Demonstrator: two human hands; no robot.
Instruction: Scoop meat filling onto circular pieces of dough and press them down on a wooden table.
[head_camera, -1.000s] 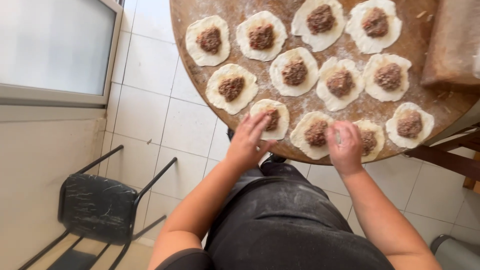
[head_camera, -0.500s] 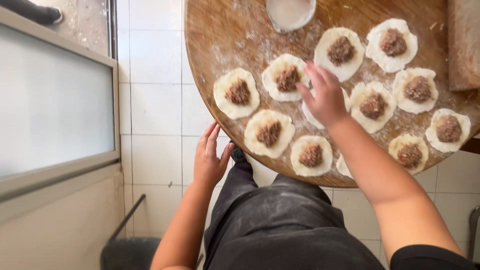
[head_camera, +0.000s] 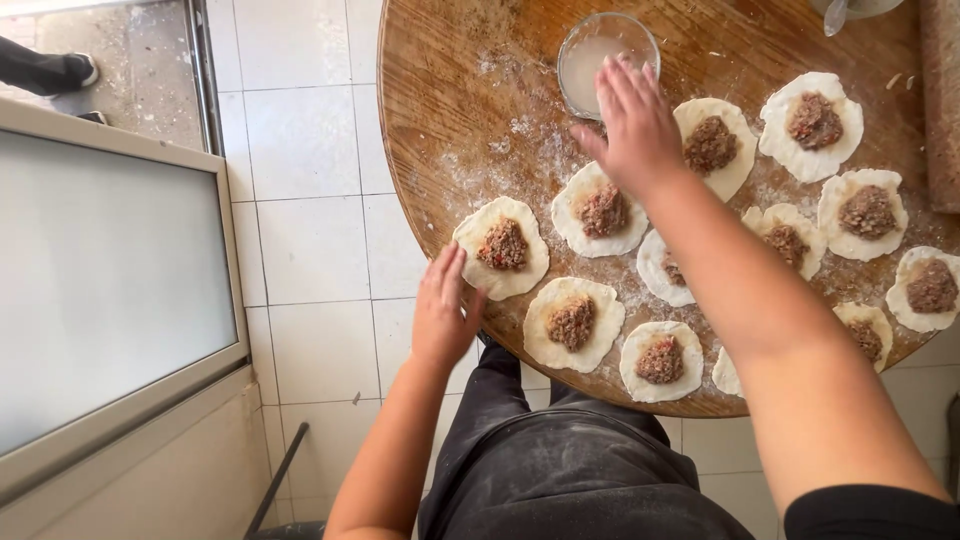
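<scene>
A round wooden board (head_camera: 450, 90), dusted with flour, carries several flat dough rounds, each topped with a mound of minced filling. My right hand (head_camera: 630, 125) reaches across the board with fingers spread, fingertips at the rim of a small glass bowl (head_camera: 607, 50) of cloudy liquid. It holds nothing. My left hand (head_camera: 445, 310) rests open against the board's near left edge, beside the leftmost dough round (head_camera: 502, 247). Another filled round (head_camera: 598, 210) lies just below my right wrist, and my forearm hides part of one more.
A wooden rolling pin (head_camera: 940, 100) lies along the board's right edge, and a second bowl with a spoon (head_camera: 850, 10) pokes in at the top. White tiled floor (head_camera: 310, 240) lies left of the board, with a frosted glass panel (head_camera: 100, 290) beyond it. Another person's shoe (head_camera: 60, 70) shows at top left.
My right hand has moved from the near dough rounds up across the board to the glass bowl. My left hand left the dough and settled at the board's edge.
</scene>
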